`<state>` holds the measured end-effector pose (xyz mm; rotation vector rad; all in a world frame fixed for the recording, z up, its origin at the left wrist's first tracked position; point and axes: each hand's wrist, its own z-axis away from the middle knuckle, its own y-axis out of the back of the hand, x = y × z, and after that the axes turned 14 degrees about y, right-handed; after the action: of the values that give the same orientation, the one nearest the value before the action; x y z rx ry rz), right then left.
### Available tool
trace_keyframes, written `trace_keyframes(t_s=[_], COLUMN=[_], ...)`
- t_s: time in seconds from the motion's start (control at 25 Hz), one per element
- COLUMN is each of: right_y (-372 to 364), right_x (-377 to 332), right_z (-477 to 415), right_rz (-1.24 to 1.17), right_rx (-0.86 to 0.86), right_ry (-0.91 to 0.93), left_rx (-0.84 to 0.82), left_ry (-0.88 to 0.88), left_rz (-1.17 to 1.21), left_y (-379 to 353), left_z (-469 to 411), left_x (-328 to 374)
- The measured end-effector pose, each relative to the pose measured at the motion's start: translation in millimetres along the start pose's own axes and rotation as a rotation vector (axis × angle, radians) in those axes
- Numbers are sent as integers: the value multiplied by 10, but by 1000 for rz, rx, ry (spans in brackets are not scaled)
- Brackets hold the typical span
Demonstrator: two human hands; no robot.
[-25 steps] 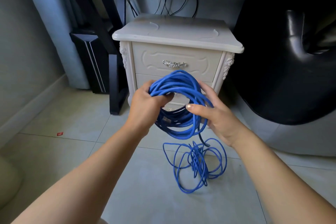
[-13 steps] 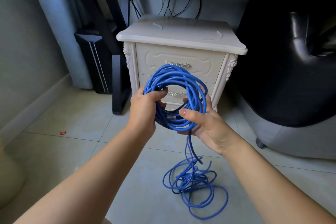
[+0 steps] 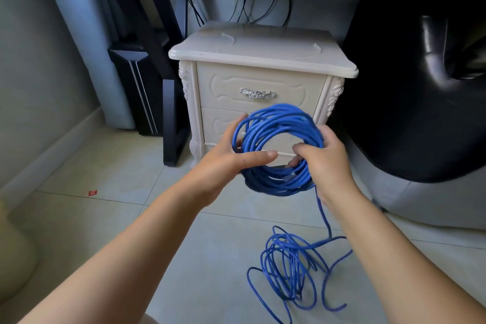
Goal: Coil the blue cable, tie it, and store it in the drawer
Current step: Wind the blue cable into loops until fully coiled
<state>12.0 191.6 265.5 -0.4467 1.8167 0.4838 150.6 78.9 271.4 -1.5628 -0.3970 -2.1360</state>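
Your L hand point(image 3: 223, 166) & R hand point(image 3: 327, 163) both clamp the cable point(image 3: 278, 118) coil. The tangle point(image 3: 282, 268) on the floor point(image 3: 105, 218) could knot, so pull slack slowly.

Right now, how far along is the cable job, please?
Much of the blue cable is already coiled, gripped by the left hand and right hand. A loose tangle on the floor remains to wind in. No tie shows, and the top drawer is shut.

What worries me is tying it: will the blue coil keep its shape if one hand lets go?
Probably not: the coil is loose turns gathered only by the left hand and right hand, so it would likely fan out. The tail on the floor lies in floppy tangles, so it probably drags and snags.
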Motion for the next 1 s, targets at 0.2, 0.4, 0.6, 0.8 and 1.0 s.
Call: trace_keyframes(t_s=[0.2, 0.4, 0.6, 0.8, 1.0], right_y=[-43, -158, -166, -37, 39], right_x=[3, -131, -114, -68, -42], right_z=[99, 264, 276, 148, 142], right_rz=[513, 774, 759, 245, -18], right_rx=[-213, -500, -406, -373, -490], right_ry=[198, 425, 484, 122, -132], left_rx=[199, 238, 410, 464, 467], left_ry=[-272, -366, -420, -342, -211], left_rz=[-535, -935, -1004, -531, -208], left_y=[41, 69, 26, 72, 74], left_z=[-10, -73, -70, -91, -82], left_x=[-8, -97, -95, -89, -49])
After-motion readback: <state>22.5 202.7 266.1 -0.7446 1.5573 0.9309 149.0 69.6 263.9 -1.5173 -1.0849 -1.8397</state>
